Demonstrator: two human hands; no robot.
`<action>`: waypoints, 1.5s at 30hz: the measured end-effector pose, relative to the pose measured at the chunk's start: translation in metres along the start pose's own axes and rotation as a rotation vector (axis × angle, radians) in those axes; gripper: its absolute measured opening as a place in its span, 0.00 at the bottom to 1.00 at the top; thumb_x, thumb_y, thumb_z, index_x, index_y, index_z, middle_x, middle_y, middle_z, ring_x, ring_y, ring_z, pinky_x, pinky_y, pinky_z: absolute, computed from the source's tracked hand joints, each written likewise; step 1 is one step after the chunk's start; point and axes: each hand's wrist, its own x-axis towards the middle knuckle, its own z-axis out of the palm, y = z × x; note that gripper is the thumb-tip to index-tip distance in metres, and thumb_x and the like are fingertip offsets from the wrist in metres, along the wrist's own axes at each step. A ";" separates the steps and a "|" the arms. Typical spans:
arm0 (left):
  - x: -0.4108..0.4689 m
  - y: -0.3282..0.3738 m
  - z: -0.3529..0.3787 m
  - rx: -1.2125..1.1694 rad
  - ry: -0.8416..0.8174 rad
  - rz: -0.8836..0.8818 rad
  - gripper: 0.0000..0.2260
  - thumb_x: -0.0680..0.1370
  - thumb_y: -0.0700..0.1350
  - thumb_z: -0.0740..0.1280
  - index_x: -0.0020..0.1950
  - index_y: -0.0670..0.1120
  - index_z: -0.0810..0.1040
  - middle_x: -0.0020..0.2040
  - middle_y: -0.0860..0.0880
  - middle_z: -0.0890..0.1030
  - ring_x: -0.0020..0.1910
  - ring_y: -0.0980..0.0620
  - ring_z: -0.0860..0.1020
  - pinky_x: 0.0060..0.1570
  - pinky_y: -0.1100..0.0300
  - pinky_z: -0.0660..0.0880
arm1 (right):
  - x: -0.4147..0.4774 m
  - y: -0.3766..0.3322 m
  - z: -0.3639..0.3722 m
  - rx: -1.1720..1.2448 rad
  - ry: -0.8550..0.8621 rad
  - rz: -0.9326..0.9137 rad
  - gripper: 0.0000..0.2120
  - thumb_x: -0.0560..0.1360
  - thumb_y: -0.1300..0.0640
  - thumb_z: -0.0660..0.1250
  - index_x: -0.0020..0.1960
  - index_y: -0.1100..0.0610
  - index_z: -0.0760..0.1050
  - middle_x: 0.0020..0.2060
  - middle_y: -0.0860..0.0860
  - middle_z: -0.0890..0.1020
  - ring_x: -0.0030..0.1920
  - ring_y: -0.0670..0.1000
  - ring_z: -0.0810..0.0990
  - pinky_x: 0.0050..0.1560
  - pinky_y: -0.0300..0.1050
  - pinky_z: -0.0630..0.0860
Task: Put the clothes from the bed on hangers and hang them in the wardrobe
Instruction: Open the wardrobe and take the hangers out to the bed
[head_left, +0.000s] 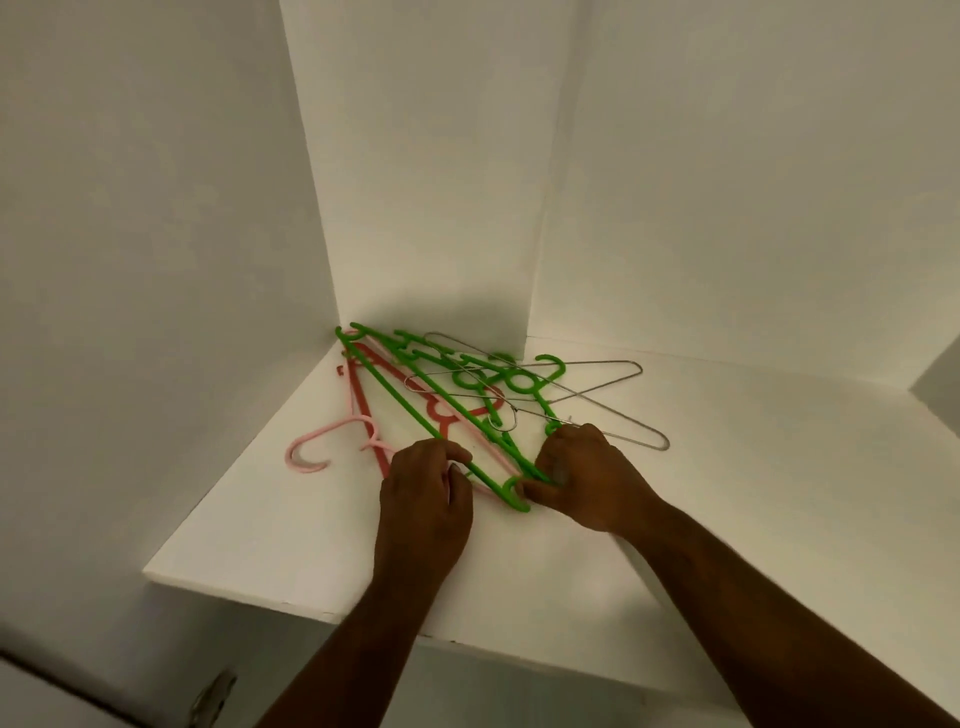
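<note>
A pile of hangers lies on a white wardrobe shelf (291, 540): several green plastic hangers (415, 402), a red one (439, 410), a pink one (311, 441) and thin metal wire hangers (597, 387). My left hand (423, 499) has its fingers curled over the near end of the pile, pinching the pink and green hanger bars. My right hand (582, 475) grips the near corner of the green hangers with thumb and curled fingers. No clothes or bed are in view.
White walls (436, 182) enclose the shelf at the back and left, forming a corner behind the pile. The shelf's front edge runs diagonally below my forearms. A metal hinge (213, 696) shows at the bottom left on a door edge.
</note>
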 end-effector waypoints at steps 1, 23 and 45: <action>-0.001 0.000 0.000 0.013 0.015 0.012 0.07 0.79 0.40 0.65 0.53 0.50 0.78 0.51 0.55 0.78 0.54 0.57 0.73 0.56 0.58 0.73 | 0.003 0.000 -0.002 0.020 -0.002 -0.007 0.20 0.72 0.31 0.68 0.48 0.47 0.78 0.48 0.46 0.76 0.55 0.48 0.70 0.50 0.48 0.74; -0.008 0.012 -0.003 0.151 0.174 0.036 0.14 0.82 0.53 0.57 0.57 0.49 0.79 0.54 0.54 0.79 0.55 0.53 0.76 0.57 0.51 0.74 | -0.007 0.031 -0.048 1.329 0.157 -0.239 0.18 0.82 0.51 0.59 0.46 0.67 0.71 0.49 0.64 0.79 0.52 0.65 0.83 0.47 0.64 0.83; 0.040 0.099 0.011 -1.046 0.198 -0.508 0.06 0.84 0.41 0.61 0.60 0.45 0.75 0.49 0.47 0.86 0.52 0.45 0.85 0.52 0.50 0.81 | -0.004 0.033 -0.050 0.812 0.138 -0.143 0.15 0.85 0.49 0.56 0.48 0.52 0.78 0.49 0.50 0.83 0.46 0.52 0.83 0.41 0.50 0.85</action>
